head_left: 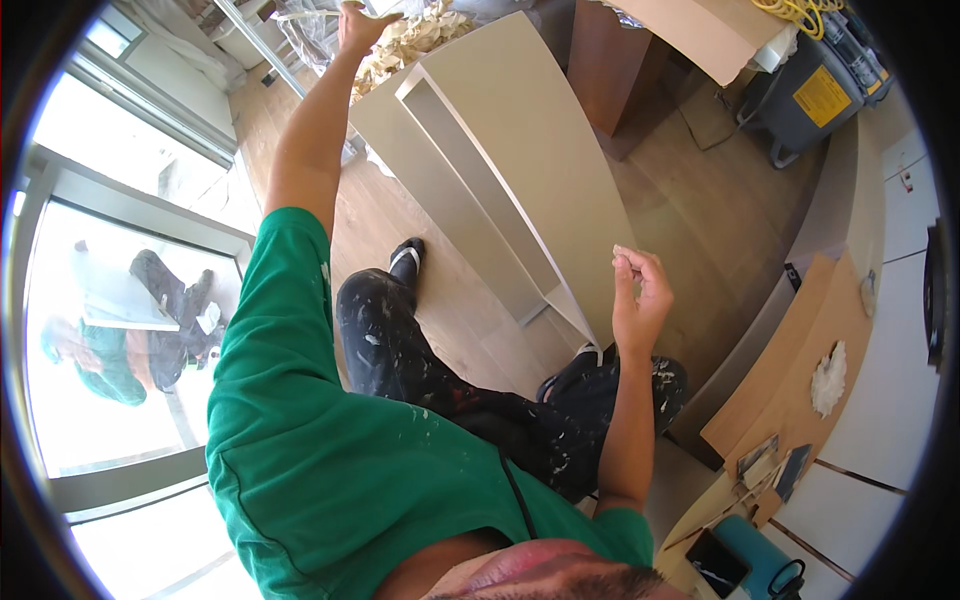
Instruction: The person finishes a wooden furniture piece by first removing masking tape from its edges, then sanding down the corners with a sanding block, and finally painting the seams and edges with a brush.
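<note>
A long beige cabinet-like piece [560, 130] with a long, narrow recess [480, 190] slants across the floor in front of me. My left arm is stretched far forward along its left side. At its far end my left hand [360, 30] is open, thumb apart from the fingers, beside a heap of crumpled beige paper [420, 40]. My right hand [643, 300] is raised over the right edge of the piece's near end, fingers and thumb pinched together. Whatever sits in that pinch, if anything, is too small to make out.
A glass door [130, 330] stands at my left. A brown box-shaped piece [610, 70], cardboard [690, 30] and a grey machine [810, 100] with yellow cable [800, 12] are at the far right. A wooden board [780, 350], white rag [828, 380] and phone [716, 560] lie on the right.
</note>
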The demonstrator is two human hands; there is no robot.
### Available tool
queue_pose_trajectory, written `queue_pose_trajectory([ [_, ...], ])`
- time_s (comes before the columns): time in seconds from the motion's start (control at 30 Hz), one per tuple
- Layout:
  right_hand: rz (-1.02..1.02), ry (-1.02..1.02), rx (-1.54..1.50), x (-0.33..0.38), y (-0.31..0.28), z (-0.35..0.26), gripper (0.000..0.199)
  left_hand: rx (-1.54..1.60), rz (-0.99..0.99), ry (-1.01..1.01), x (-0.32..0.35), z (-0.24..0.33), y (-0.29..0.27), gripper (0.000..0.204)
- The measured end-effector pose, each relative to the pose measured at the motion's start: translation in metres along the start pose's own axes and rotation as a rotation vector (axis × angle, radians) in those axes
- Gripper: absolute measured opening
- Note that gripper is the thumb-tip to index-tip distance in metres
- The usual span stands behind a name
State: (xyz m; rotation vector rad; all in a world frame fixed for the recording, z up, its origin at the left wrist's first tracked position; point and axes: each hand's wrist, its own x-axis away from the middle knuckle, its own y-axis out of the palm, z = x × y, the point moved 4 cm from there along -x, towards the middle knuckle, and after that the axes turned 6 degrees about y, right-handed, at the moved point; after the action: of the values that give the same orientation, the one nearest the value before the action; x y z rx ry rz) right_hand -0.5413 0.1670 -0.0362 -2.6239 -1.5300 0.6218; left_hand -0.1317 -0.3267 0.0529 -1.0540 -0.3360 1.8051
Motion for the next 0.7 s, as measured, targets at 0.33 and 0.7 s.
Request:
queue_pose_trajectory([
  [0.33,0.059,0.113,-0.111,-0.001,0.0,0.016,0.029,0.756,0.259,0.045,0.038,0.052,-0.033,0.045],
  [0.7,0.224,0.338,-0.04,0.016,-0.044,0.059,0.042,1.075,0.336,-0.454,0.329,0.131,0.015,0.032],
])
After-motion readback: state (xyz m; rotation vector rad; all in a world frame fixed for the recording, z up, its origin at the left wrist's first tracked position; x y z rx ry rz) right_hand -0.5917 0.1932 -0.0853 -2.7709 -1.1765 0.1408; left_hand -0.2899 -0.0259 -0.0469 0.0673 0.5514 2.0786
